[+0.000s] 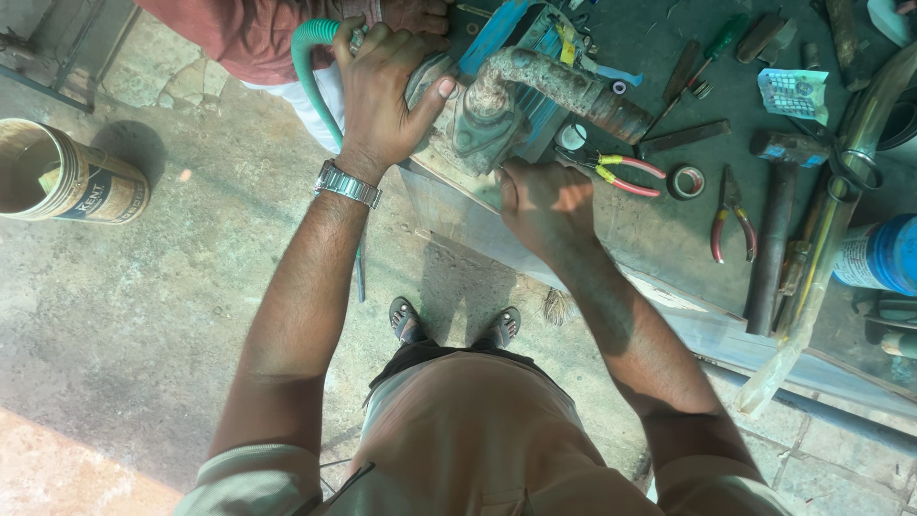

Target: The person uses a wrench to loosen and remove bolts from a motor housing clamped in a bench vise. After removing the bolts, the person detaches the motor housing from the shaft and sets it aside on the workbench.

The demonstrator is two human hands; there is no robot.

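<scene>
A grimy water pump (482,115) with a blue motor body and a rusty pipe stub (573,91) lies at the near edge of a dark workbench (659,229). My left hand (387,86), with a metal watch on the wrist, grips the pump's casing from the left. My right hand (544,201) is closed at the pump's lower front; what it holds is hidden under the fingers. A green corrugated hose (308,67) curves beside my left hand. Another person's hand (415,14) and dark red sleeve reach in at the top.
On the bench lie yellow-handled pliers (621,172), red-handled pliers (731,215), a hammer (774,229), a tape roll (686,182), a green screwdriver (712,53) and a blue can (884,253). An open bucket (67,177) stands on the concrete floor at left.
</scene>
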